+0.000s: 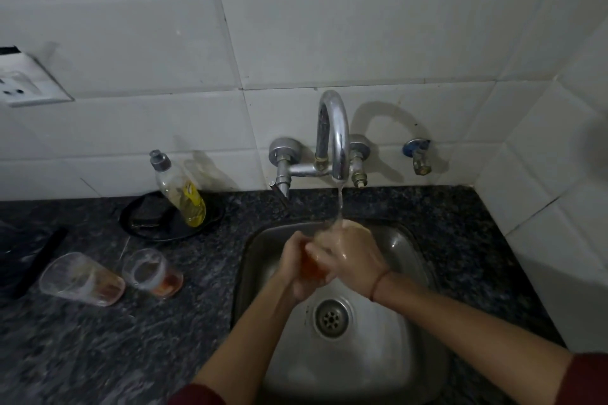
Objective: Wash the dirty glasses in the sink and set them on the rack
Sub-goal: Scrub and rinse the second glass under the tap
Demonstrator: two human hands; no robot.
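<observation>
Over the steel sink [411, 368] I hold a clear glass [315, 265] with an orange-tinted base under the running tap [333, 135]. My left hand [293, 265] grips its lower part. My right hand [353, 256] wraps round its upper part, and water runs over that hand. Most of the glass is hidden by my fingers. Two more dirty glasses stand on the dark counter to the left, a larger one [82, 279] and a smaller one [152, 272], both with reddish residue at the bottom.
A dish soap bottle [180, 189] with yellow liquid leans on a black round dish [171, 217] behind the glasses. A dark object [23, 260] lies at the far left. White tiled walls close off the back and right. A wall socket [26, 82] is upper left. No rack is in view.
</observation>
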